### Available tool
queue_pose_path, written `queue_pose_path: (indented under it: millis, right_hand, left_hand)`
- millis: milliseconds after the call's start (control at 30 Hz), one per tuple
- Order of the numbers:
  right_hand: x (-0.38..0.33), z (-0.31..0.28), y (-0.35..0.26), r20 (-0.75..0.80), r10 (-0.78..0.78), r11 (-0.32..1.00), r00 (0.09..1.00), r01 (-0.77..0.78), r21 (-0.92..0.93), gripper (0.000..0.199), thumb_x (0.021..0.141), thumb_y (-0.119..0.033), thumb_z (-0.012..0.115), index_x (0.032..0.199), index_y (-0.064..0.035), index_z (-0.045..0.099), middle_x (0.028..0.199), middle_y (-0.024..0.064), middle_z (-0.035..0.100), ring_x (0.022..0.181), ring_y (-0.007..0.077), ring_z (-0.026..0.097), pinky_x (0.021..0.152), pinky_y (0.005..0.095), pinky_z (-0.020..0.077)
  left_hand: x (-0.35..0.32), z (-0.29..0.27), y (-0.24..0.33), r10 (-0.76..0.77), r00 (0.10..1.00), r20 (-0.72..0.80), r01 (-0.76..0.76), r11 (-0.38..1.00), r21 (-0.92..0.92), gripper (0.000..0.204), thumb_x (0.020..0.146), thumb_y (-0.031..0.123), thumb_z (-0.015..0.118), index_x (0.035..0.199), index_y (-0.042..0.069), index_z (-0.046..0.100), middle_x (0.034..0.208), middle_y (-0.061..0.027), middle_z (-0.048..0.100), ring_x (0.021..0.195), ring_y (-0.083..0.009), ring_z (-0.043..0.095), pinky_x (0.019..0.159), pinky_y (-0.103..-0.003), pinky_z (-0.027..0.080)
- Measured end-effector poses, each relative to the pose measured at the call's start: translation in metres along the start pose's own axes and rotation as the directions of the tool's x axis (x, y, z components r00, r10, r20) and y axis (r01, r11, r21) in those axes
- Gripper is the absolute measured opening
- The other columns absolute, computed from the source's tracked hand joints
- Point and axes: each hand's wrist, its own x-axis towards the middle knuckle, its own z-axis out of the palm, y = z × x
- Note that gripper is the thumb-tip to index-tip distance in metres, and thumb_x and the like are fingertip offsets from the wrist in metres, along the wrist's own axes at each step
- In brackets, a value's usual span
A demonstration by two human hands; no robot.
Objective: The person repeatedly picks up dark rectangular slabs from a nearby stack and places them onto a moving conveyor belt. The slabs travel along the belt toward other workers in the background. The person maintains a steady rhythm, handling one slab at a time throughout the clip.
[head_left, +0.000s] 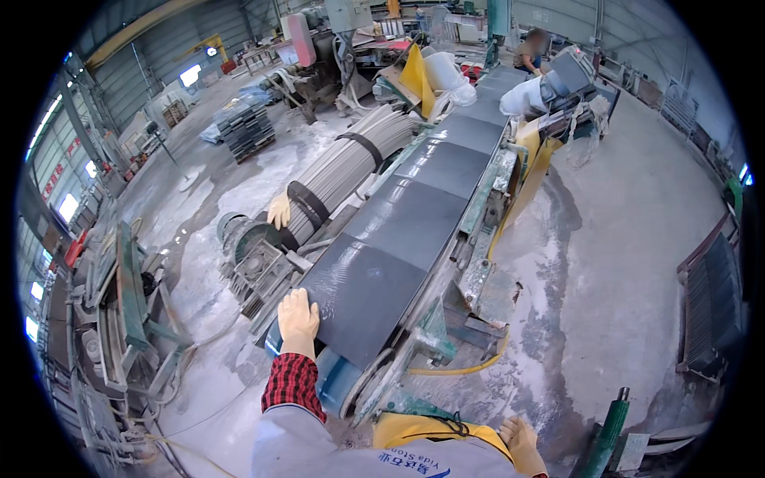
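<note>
My left hand, in a cream glove, lies on the near left corner of a dark grey stone slab. Its fingers stretch forward over the slab's edge and do not close around it. The slab lies flat on the conveyor belt, its surface wet and shiny near the left side. More dark slabs follow in a row up the belt. Low at the right, beside my yellow apron, hangs my gloved right hand. Its fingers are loosely curled, with nothing seen in them.
Left of the belt, a loose glove rests by a strapped bundle of grey lengths and a motor. A yellow hose loops at the right frame. A person is at the far end. Slabs stand on a rack.
</note>
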Motion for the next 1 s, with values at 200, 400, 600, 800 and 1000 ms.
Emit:
queue_pose_path:
  millis: [200, 400, 600, 800, 1000]
  right_hand:
    - [-0.033, 0.038, -0.012, -0.114, 0.052, 0.992, 0.992, -0.064, -0.109, 0.011, 0.100, -0.005, 0.046, 0.103, 0.0035, 0.052, 0.072, 0.0060, 0.046, 0.053, 0.0150, 0.040, 0.046, 0.0285, 0.0307]
    - [-0.017, 0.037, -0.014, 0.055, 0.018, 0.986, 0.998, -0.008, -0.166, 0.014, 0.096, -0.003, 0.053, 0.105, 0.0077, 0.053, 0.083, 0.0143, 0.054, 0.063, 0.0229, 0.053, 0.054, 0.0317, 0.0431]
    - [-0.008, 0.042, 0.012, 0.196, 0.043, 0.975, 0.980, 0.002, -0.224, 0.012, 0.095, -0.011, 0.059, 0.100, 0.0005, 0.058, 0.088, 0.0160, 0.066, 0.067, 0.0250, 0.065, 0.059, 0.0320, 0.0552]
    - [0.017, 0.024, 0.018, 0.325, 0.080, 0.996, 0.942, -0.067, -0.050, 0.008, 0.095, -0.007, 0.058, 0.093, -0.0025, 0.052, 0.069, 0.0025, 0.046, 0.054, 0.0136, 0.042, 0.049, 0.0265, 0.0357]
    - [0.039, 0.002, 0.019, 0.563, 0.128, 0.978, 0.816, -0.197, 0.063, 0.006, 0.096, -0.005, 0.054, 0.098, 0.0009, 0.053, 0.075, 0.0088, 0.057, 0.057, 0.0165, 0.053, 0.050, 0.0271, 0.0445]
  left_hand:
    - [0.048, 0.024, 0.002, 0.033, 0.990, -0.137, -0.039, 0.998, -0.043, 0.046, 0.092, 0.030, 0.058, 0.130, 0.007, 0.050, 0.129, -0.0122, 0.057, 0.124, -0.0300, 0.051, 0.107, -0.044, 0.036]
    - [0.036, 0.002, -0.008, 0.118, 0.986, -0.121, -0.137, 0.977, -0.163, 0.043, 0.091, 0.024, 0.060, 0.129, 0.005, 0.050, 0.121, -0.0149, 0.060, 0.107, -0.0353, 0.057, 0.097, -0.043, 0.042]
    - [-0.005, -0.022, -0.052, 0.191, 0.975, -0.111, -0.206, 0.968, -0.143, 0.039, 0.089, 0.016, 0.059, 0.125, 0.004, 0.050, 0.110, -0.0151, 0.063, 0.096, -0.0328, 0.059, 0.087, -0.043, 0.043]
    - [-0.030, -0.040, -0.071, 0.187, 0.982, -0.020, -0.188, 0.979, -0.072, 0.030, 0.088, 0.016, 0.059, 0.114, 0.005, 0.051, 0.096, -0.0124, 0.063, 0.095, -0.0310, 0.059, 0.084, -0.043, 0.042]
    - [-0.018, -0.019, -0.060, 0.123, 0.992, -0.013, -0.123, 0.992, 0.002, 0.024, 0.090, 0.022, 0.060, 0.107, 0.006, 0.053, 0.095, -0.0123, 0.064, 0.098, -0.0299, 0.060, 0.086, -0.043, 0.043]
